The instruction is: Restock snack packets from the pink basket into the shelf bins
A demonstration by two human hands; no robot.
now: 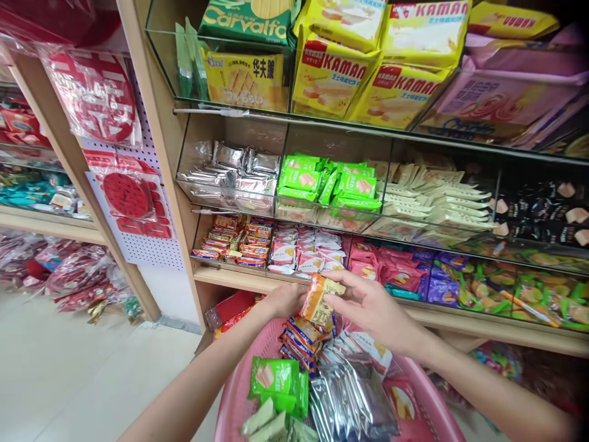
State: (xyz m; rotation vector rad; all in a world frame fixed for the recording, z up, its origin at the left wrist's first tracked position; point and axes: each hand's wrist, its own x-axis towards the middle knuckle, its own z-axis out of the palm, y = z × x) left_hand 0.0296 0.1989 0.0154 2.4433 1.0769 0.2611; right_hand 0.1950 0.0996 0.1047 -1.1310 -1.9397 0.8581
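Observation:
Both hands are over a pink plastic basket (225,399). My right hand (370,304) pinches an orange and cream snack packet (319,301) between thumb and fingers. At the packet's left edge, my left hand (286,302) is closed on it too, its fingertips partly hidden. Just below, orange and blue snack packets (301,344) are stacked in the basket. Around them in the basket lie green packets (276,377), a row of silver packets (352,399), white packets (368,350), red packets (405,402) and pale green packets (267,423).
In front stands a shelf with clear-walled bins. The lowest tier holds orange packets (239,239), white and pink packets (304,248) and purple packets (446,279). Above are bright green packets (329,178) and yellow wafer bags (335,73). A wooden upright (159,141) stands at left.

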